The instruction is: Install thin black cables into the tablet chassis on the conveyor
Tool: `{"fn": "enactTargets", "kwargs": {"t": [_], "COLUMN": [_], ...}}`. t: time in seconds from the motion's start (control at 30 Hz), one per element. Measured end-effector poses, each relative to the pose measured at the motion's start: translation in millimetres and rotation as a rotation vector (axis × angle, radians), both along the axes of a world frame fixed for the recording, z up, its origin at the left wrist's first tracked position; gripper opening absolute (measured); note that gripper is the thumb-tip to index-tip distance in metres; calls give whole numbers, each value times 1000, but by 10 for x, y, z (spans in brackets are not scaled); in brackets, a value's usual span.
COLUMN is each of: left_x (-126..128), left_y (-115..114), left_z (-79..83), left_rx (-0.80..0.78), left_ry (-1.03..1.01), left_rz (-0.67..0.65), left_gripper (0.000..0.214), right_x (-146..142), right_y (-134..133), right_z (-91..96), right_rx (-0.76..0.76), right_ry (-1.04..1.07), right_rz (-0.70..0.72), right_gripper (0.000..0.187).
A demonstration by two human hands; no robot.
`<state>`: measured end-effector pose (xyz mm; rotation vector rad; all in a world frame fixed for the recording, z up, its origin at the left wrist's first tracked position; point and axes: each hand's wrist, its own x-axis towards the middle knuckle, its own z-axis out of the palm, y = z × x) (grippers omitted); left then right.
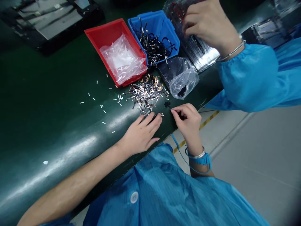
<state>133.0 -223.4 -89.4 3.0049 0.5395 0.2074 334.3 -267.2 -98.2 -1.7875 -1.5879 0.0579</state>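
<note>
My left hand (142,135) lies palm down on the green table, fingers stretched out and thumb apart. Its fingertips touch the near edge of a pile of short black cables (147,92) with silver and gold ends. One small gold end (162,115) shows beside the fingertips. My right hand (189,121) is at the table's edge with thumb and index finger pinched together; anything between them is too small to make out. Just beyond that pinch lies a cluster of small black pieces (167,104).
A red bin (103,51) holds a clear bag of small white pieces. Beside it, a blue bin (174,36) contains more black cables. A clear plastic bag (184,81) lies nearby. White strips (101,106) are scattered leftward. Another person's hand (209,25) reaches over a tray at right.
</note>
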Motion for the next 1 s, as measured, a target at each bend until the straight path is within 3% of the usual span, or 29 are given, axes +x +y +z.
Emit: {"fn": "enactTargets", "kwargs": {"t": [0.23, 0.63, 0.87, 1.0], "left_x": [-8, -26, -17, -17], "left_y": [-2, -24, -25, -28], "left_z": [-1, -56, -46, -44], "left_rx": [-4, 29, 44, 36], "left_ry": [-5, -86, -88, -75], "left_rz": [-7, -7, -4, -4], "left_gripper": [59, 51, 50, 51], "right_x": [-303, -316, -328, -329], "right_y": [-8, 27, 26, 6], "right_z": [21, -18, 16, 13], "right_rx": [5, -32, -43, -8], "right_ry": [67, -89, 34, -29], "right_rz": [64, 31, -12, 14], "right_gripper": [10, 12, 8, 8]}}
